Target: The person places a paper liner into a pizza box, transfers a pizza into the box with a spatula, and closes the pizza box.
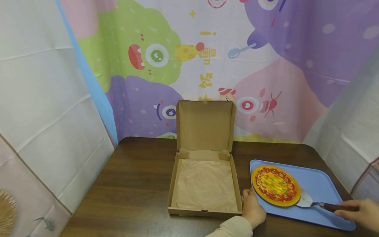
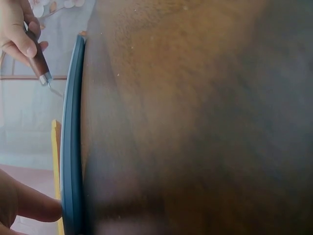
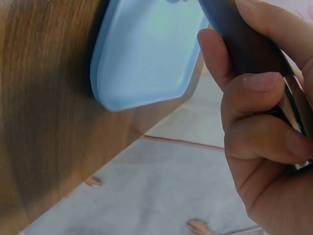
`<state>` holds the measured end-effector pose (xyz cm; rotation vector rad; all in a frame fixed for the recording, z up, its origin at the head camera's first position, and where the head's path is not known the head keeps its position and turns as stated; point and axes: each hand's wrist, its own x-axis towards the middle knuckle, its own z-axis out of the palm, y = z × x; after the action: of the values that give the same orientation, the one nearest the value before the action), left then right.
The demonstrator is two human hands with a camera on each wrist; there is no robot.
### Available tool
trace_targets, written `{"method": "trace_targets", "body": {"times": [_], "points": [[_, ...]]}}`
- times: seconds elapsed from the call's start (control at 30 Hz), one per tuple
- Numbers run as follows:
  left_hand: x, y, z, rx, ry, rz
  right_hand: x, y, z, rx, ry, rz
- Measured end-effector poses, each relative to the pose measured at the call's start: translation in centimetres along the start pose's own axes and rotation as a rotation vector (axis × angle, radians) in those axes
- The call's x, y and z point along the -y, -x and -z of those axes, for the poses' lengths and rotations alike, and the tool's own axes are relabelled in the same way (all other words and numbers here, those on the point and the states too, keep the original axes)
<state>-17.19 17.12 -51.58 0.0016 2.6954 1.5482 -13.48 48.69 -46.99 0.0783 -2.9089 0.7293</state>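
On the right of the table, a pizza point(image 1: 276, 185) with a yellow rim and red, yellow and green topping lies at the left end of a light blue tray point(image 1: 318, 184). My left hand point(image 1: 254, 208) holds the tray's near left edge; the left wrist view has a fingertip against the rim. My right hand point(image 1: 362, 212) grips the dark brown handle of a pizza server point(image 1: 334, 206). Its metal blade point(image 1: 305, 199) reaches the pizza's right edge, and its front part is hidden there. The right wrist view shows the curled fingers point(image 3: 264, 112) round the handle.
Left of the tray stands an open cardboard box point(image 1: 204, 210), its lid point(image 1: 205, 126) upright at the back. Brown paper point(image 1: 207, 184) lines its bottom. A patterned cloth point(image 1: 189, 65) hangs behind the dark wooden table point(image 1: 133, 184).
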Motion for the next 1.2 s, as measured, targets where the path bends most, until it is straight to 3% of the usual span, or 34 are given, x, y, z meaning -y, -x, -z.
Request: {"method": "trace_targets", "body": {"times": [0.3,0.6,1.03,1.2], "points": [[0.1,-0.1,-0.1,-0.004,-0.002,0.0,1.7,-1.0,-0.2,0.153,0.084,-0.098],[0.1,-0.2,0.1,0.07,0.052,0.047,2.3,-2.4,-1.2,0.297,0.069,-0.202],[0.2,0.0,-0.2,0.045,0.027,0.049,2.8,-3.0,-2.1,0.31,0.036,-0.232],[0.0,-0.1,0.0,0.044,0.033,0.054,3.0,-3.2,-2.2,0.296,0.061,-0.196]]}}
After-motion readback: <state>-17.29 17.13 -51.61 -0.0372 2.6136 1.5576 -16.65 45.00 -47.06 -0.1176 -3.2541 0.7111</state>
